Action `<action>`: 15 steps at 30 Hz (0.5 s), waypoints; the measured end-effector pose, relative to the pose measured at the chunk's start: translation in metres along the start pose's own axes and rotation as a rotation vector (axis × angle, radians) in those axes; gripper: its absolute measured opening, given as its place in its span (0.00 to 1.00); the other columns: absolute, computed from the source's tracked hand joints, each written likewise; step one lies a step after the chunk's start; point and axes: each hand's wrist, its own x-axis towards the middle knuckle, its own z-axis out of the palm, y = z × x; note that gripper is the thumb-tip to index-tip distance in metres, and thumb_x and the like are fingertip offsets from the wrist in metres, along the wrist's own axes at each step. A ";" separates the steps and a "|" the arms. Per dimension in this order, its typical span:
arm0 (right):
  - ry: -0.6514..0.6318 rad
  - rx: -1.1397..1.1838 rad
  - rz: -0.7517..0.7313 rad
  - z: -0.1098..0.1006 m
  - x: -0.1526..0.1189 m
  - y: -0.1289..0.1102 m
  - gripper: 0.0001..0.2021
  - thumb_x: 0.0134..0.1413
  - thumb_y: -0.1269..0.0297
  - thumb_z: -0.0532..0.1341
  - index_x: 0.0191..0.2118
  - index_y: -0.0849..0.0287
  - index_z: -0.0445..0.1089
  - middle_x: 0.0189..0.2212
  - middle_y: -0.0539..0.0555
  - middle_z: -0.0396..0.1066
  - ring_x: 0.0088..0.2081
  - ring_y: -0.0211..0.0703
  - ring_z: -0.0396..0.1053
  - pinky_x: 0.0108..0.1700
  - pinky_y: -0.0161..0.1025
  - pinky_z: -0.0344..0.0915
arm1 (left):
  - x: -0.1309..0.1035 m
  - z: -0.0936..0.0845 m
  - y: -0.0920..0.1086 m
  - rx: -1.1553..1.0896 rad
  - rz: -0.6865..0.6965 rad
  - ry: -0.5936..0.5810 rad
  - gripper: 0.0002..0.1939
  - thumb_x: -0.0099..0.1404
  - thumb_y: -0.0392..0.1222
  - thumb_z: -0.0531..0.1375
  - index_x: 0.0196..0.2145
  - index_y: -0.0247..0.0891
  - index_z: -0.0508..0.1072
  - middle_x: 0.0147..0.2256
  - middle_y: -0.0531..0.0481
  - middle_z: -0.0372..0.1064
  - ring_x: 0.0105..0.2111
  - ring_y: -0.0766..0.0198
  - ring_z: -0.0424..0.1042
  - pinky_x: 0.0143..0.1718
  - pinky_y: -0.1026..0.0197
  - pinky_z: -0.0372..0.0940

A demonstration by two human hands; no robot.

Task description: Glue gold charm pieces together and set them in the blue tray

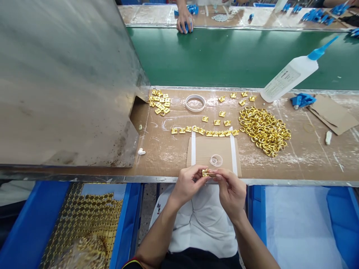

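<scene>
Just over the table's front edge, my left hand (pixel 188 184) pinches a small square gold ornament (pixel 205 172) between thumb and fingertips. My right hand (pixel 232 190) is closed on a thin gold piece (pixel 212 174), which looks like a ring seen edge-on and meets the ornament. Behind my hands, a small clear round dish (pixel 216 160) rests on a cardboard pad (pixel 213 145) with white tape strips. A row of gold ornaments (pixel 209 133) lies along the pad's far edge, and several more are scattered beyond it. To the right is a heap of gold rings (pixel 263 129).
A metal housing (pixel 67 82) blocks the left. A white tape roll (pixel 195 103), grouped ornaments (pixel 159 101) and a tilted squeeze bottle (pixel 291 76) stand farther back. Blue trays (pixel 131 213) flank my lap. A co-worker's hand (pixel 184 18) is across the green belt (pixel 224 56).
</scene>
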 end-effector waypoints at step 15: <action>-0.015 -0.023 -0.021 0.000 -0.001 0.001 0.10 0.65 0.76 0.59 0.43 0.54 0.74 0.36 0.53 0.82 0.36 0.44 0.81 0.36 0.37 0.78 | 0.000 0.000 -0.001 0.031 0.032 0.000 0.09 0.66 0.41 0.64 0.42 0.34 0.78 0.33 0.46 0.79 0.29 0.63 0.78 0.30 0.66 0.74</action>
